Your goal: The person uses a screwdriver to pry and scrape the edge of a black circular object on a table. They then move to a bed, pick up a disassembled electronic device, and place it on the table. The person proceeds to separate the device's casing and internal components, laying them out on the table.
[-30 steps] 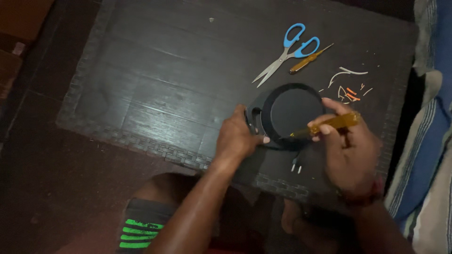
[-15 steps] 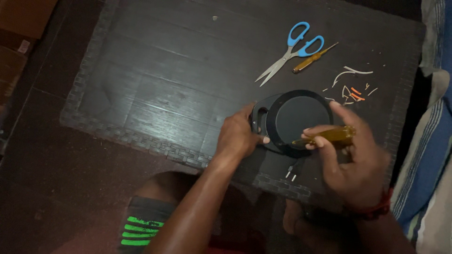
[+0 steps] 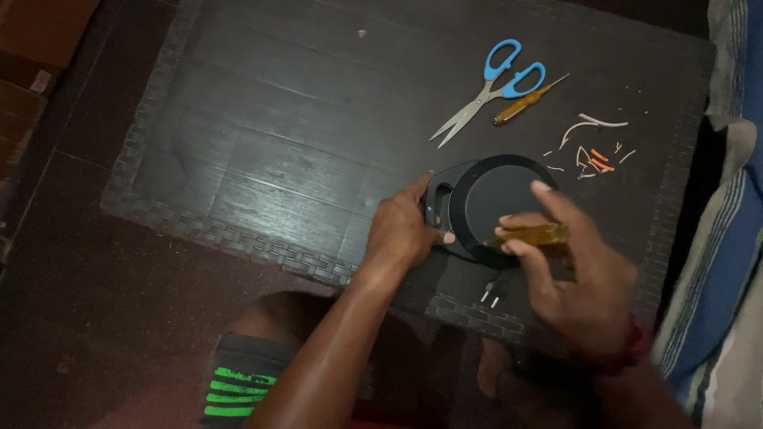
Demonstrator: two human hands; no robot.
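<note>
The left hand (image 3: 401,230) is clamped on the left edge of the round black device (image 3: 485,202), pressing it flat on the counter (image 3: 262,119). Just to its right, the right hand (image 3: 576,270) is closed around a yellow-handled screwdriver (image 3: 534,235) over the device. I think it is best to hold the device firm and the tool steady. Beyond the right hand lie scissors (image 3: 489,87), a second screwdriver (image 3: 528,99) and wire scraps (image 3: 594,147).
</note>
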